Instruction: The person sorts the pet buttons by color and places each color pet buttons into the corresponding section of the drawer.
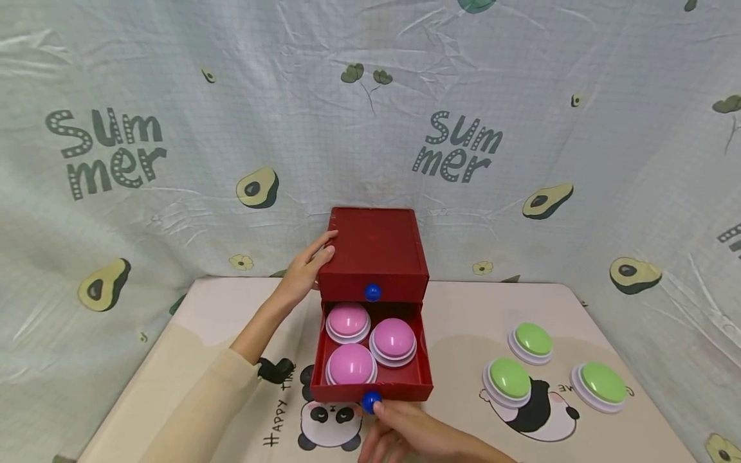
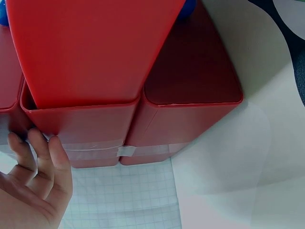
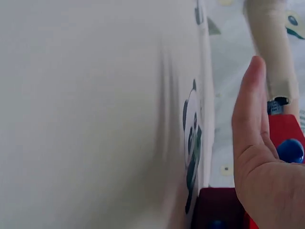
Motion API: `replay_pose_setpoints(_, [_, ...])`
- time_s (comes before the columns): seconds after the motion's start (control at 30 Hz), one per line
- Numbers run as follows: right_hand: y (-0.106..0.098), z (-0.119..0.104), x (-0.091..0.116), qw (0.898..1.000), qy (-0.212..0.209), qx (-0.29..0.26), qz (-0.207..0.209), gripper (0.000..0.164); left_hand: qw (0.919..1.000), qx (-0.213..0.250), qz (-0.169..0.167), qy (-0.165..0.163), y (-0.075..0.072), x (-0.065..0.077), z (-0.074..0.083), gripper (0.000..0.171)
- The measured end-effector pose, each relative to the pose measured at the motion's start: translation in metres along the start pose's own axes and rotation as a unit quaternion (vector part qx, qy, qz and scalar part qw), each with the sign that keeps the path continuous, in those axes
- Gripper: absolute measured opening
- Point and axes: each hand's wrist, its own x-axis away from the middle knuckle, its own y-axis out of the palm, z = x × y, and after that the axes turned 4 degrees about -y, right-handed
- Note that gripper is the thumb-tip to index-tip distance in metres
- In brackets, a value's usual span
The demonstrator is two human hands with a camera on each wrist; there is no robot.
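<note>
A red drawer cabinet (image 1: 376, 241) stands at the back of the table. One of its drawers (image 1: 419, 370) is pulled out and holds three pink dome buttons with white bases, such as the front-left pink button (image 1: 350, 364). My left hand (image 1: 301, 273) rests against the cabinet's left side with its fingers extended; in the left wrist view its fingertips touch the red casing (image 2: 90, 131). At the drawer's front, the thumb of my right hand (image 1: 413, 431) touches the blue knob (image 1: 371, 402). The other fingers hang loosely below, not wrapped round it.
Three white-based green dome buttons lie on the table's right: a back one (image 1: 533, 339), a front-left one (image 1: 509, 378) and a right one (image 1: 603, 383). Another blue knob (image 1: 373, 292) is on the upper drawer front. A printed curtain (image 1: 370, 154) hangs behind.
</note>
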Motion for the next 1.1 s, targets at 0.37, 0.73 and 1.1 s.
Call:
replay_pose_setpoints(0.37, [0.004,0.001,-0.004,0.992,0.001,-0.128,0.001,0.056,1.0,-0.004,-0.001,0.001,0.001,0.002,0.002,0.054])
replay_pose_setpoints(0.73, [0.004,-0.004,-0.006,0.99,-0.006,-0.141,-0.003,0.047,0.9999,-0.014,-0.002,0.002,0.001,0.001,0.003,0.055])
replay_pose_setpoints(1.1, [0.004,-0.015,-0.012,0.991,-0.001,-0.131,0.024,0.049,1.0,-0.007,0.001,-0.002,0.0,0.003,0.004,0.055])
